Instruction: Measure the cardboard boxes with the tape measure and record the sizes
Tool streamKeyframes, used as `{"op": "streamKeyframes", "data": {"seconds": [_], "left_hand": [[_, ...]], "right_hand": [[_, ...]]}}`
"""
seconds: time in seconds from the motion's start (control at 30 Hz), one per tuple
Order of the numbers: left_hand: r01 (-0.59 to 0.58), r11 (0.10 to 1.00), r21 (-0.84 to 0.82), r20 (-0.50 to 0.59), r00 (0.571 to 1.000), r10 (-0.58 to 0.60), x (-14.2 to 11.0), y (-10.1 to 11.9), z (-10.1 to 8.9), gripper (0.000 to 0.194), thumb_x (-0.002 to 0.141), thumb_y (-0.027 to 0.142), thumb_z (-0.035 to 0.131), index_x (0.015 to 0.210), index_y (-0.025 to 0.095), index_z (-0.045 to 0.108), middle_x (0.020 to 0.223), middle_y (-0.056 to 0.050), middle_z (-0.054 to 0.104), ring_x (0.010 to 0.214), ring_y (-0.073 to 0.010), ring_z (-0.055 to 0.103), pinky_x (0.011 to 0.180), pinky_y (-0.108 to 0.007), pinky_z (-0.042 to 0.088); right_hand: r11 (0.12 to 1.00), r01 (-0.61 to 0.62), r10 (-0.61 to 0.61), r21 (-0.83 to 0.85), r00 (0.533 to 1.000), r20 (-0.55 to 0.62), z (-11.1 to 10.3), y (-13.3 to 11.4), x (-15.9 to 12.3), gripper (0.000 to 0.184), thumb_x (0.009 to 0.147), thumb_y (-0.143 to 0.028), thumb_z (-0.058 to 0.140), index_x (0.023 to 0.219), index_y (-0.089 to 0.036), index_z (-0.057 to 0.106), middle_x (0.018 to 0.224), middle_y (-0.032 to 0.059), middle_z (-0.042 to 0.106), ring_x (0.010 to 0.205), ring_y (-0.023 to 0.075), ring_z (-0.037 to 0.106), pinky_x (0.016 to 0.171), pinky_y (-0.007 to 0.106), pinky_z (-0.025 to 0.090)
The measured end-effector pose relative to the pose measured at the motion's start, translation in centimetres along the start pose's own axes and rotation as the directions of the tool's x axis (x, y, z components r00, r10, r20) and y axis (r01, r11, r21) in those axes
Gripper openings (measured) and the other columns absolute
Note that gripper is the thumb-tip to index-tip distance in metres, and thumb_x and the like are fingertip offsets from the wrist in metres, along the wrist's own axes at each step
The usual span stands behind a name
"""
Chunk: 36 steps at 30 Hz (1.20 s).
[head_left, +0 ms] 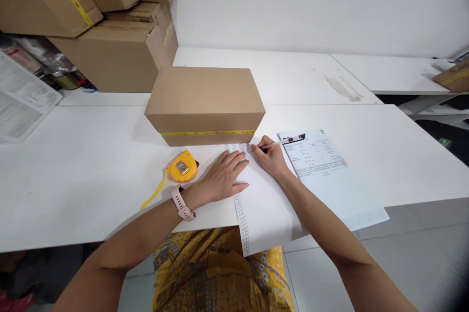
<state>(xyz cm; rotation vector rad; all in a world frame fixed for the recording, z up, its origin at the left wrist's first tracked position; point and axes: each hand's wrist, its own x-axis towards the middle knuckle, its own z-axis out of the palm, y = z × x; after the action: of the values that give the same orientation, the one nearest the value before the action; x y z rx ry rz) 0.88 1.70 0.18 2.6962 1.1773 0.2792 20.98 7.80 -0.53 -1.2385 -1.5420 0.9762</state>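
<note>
Pen [285,141] sits gripped in my right fingers [259,153], which are curled around its lower end; its tip is hidden by them, and its clear barrel slants away to their right. Just under these fingers lies the upper part of a white sheet [267,209], whose near end hangs over the edge of the table [91,170] toward me. My left fingers [234,160] are empty, spread flat and pressed on that same sheet along its left side, the thumb held apart, close beside the right ones. Small handwritten marks run in a column below my left fingers, down the sheet's edge, and more fill the strip between both sets of fingers. Straight beyond them stands a closed cardboard box [205,90] with a yellow band across its front. Left of my left fingers, near the wrist and its pink watch strap [179,200], rests an orange tape measure [186,173], a thin yellow strip trailing from it toward me. To the right of my right fingers is a pale printed sheet [322,158], and the pen's rear end reaches above its upper corner. Farther off, beyond my left fingers and to their left, stacked cartons [113,53] rise against the white wall [293,4].
</note>
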Motion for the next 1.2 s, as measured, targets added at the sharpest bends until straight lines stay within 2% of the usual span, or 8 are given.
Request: {"op": "streamKeyframes", "data": {"seconds": [0.33,0.8,1.2], "left_hand": [[-0.009,1.000,0.008,-0.022,1.000,0.010,-0.08,-0.10,0.16,0.058,0.099,0.050,0.052,0.145,0.014,0.047,0.159,-0.017,0.044,0.150,-0.0319,0.035,0.125,-0.052,0.021],[0.009,1.000,-0.004,0.000,1.000,-0.009,-0.07,-0.03,0.19,0.061,0.098,0.050,0.055,0.145,0.012,0.047,0.160,-0.018,0.042,0.152,-0.0321,0.033,0.127,-0.051,0.018],[-0.004,1.000,-0.013,-0.001,1.000,0.004,-0.05,-0.08,0.08,0.060,0.099,0.050,0.054,0.145,0.013,0.047,0.160,-0.019,0.042,0.151,-0.0330,0.033,0.126,-0.054,0.020]], "right_hand": [[0.999,0.007,-0.008,-0.033,1.000,-0.019,0.06,-0.19,0.05,0.032,0.081,-0.038,0.067,0.065,-0.023,0.043,0.058,-0.0057,0.040,0.056,0.0110,0.032,0.053,0.028,0.024],[1.000,-0.005,0.004,-0.031,1.000,-0.025,-0.04,-0.51,0.06,0.033,0.079,-0.038,0.067,0.063,-0.023,0.043,0.057,-0.0051,0.039,0.056,0.0111,0.032,0.053,0.027,0.027],[0.999,-0.019,0.018,-0.025,0.999,-0.032,0.00,-0.61,0.06,0.032,0.078,-0.037,0.067,0.063,-0.023,0.043,0.057,-0.0055,0.039,0.056,0.0107,0.032,0.053,0.027,0.026]]}}
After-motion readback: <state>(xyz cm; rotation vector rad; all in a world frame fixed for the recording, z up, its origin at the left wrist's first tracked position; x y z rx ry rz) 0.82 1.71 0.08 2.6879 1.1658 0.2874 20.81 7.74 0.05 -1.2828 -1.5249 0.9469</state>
